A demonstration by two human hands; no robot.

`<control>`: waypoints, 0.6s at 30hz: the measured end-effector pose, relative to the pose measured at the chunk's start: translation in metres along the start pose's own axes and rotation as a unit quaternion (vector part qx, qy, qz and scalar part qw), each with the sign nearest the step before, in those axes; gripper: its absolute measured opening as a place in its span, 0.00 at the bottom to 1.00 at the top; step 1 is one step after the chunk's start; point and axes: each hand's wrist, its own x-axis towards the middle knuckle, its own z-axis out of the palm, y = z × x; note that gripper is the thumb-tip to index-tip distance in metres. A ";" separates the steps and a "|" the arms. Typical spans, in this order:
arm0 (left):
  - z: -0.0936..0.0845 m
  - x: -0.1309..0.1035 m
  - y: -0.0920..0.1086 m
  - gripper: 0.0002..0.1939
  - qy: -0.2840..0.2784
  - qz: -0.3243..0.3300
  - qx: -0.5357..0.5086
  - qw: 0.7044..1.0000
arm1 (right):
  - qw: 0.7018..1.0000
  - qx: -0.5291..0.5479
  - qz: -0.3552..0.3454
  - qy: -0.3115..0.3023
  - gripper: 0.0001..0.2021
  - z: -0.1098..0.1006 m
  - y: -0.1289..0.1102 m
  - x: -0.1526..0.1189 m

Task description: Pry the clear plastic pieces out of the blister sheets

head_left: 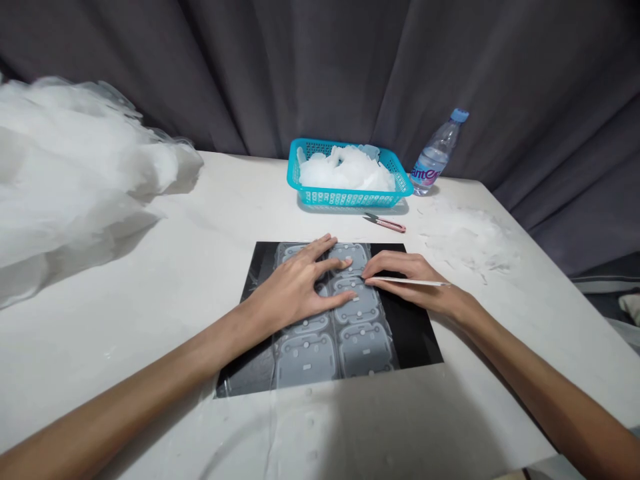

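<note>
Fingers [327, 266] of our left hand [295, 283] are spread apart over one clear sheet [306, 363], which lies directly beneath them on one black mat [417, 343]. Our right hand [425, 268] has its fingers clamped on one thin white stick [410, 281], its tip at three o'clock from the left fingers. Three grey panels [366, 350] show down the sheet's right column; the left column is too covered for us to count. From the sheet, one blue basket [350, 198] sits at twelve on our desk [170, 267], one pair of snips [393, 225] and one bottle [433, 160] at one, one white pile [75, 167] at ten.
</note>
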 end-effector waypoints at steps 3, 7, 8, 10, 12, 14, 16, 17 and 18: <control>0.000 0.000 0.000 0.34 -0.003 -0.002 -0.001 1.000 | 1.000 -0.013 -0.024 0.002 0.07 0.002 0.002 -0.001; 0.000 0.001 -0.001 0.35 -0.003 0.002 0.001 1.000 | 1.000 -0.017 -0.024 0.005 0.08 0.000 0.003 -0.003; 0.000 0.001 -0.001 0.34 -0.001 0.003 0.001 1.000 | 1.000 -0.017 -0.018 0.005 0.08 -0.002 0.004 -0.003; 0.000 0.001 -0.001 0.34 -0.001 0.004 -0.003 1.000 | 1.000 -0.018 -0.007 0.001 0.08 -0.005 0.004 -0.002; 0.000 0.001 -0.001 0.34 -0.005 0.004 -0.006 1.000 | 1.000 -0.019 -0.006 -0.003 0.08 -0.008 0.006 -0.002; 0.000 0.001 -0.001 0.34 -0.004 0.004 -0.005 1.000 | 1.000 -0.018 -0.009 -0.004 0.07 -0.010 0.007 -0.003; -0.001 0.001 -0.001 0.35 -0.001 0.003 -0.002 1.000 | 1.000 -0.010 -0.006 -0.004 0.08 -0.012 0.009 -0.004; -0.001 0.002 -0.001 0.36 -0.001 0.003 -0.001 1.000 | 1.000 -0.001 0.001 -0.005 0.08 -0.014 0.009 -0.004; -0.002 0.002 0.000 0.36 -0.003 0.001 0.000 1.000 | 1.000 0.010 0.011 -0.004 0.09 -0.015 0.009 -0.005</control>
